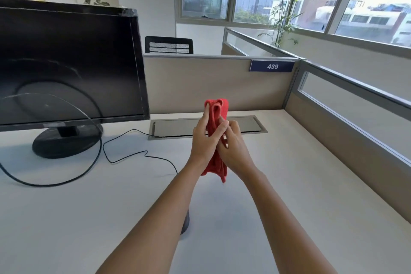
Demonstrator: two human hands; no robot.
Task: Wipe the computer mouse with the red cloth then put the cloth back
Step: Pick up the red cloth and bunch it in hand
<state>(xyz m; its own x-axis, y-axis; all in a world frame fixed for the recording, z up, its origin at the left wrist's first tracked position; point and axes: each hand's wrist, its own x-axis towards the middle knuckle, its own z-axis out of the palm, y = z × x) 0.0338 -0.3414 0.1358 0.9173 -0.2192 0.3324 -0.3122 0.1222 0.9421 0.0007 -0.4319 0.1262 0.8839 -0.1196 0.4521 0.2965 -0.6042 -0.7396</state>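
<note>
Two hands (205, 140) (233, 147) clasp one red cloth (219, 109).

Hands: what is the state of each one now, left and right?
Left hand: closed on the red cloth, fingers along its side.
Right hand: closed on the same red cloth, held above the desk.

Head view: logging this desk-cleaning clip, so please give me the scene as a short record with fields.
cloth: red bunched fabric cloth, held upright above the desk
left hand: pressed flat on the cloth
right hand: gripping the cloth
mouse: dark rounded object, mostly hidden under the left forearm
desk: white desk
monitor: black flat monitor, screen dark
</note>
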